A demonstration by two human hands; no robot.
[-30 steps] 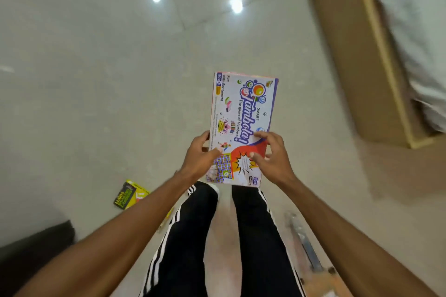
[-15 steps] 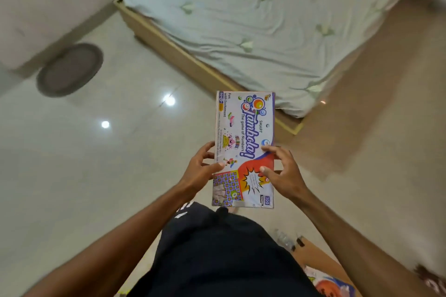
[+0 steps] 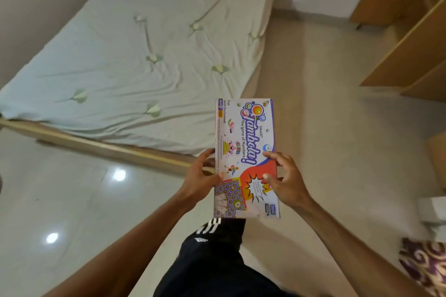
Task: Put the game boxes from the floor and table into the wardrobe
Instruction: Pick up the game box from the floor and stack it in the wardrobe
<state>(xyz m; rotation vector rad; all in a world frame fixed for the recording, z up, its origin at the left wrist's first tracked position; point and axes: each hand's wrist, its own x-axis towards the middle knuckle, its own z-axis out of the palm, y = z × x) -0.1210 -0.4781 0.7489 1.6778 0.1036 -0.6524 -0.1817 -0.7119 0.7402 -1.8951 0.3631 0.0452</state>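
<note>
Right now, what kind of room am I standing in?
Most likely a bedroom. A low bed with a wrinkled pale sheet fills the left, a wooden wardrobe stands at the right, and the floor is glossy tile. Both hands hold a Tambola game box.

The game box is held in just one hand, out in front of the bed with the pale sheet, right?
Not quite. The head view shows both hands on the game box: the left hand at its left edge, the right hand at its right edge. The rest is right: the bed with the pale sheet lies beyond it.

Head view — forward, steeply downward
</note>
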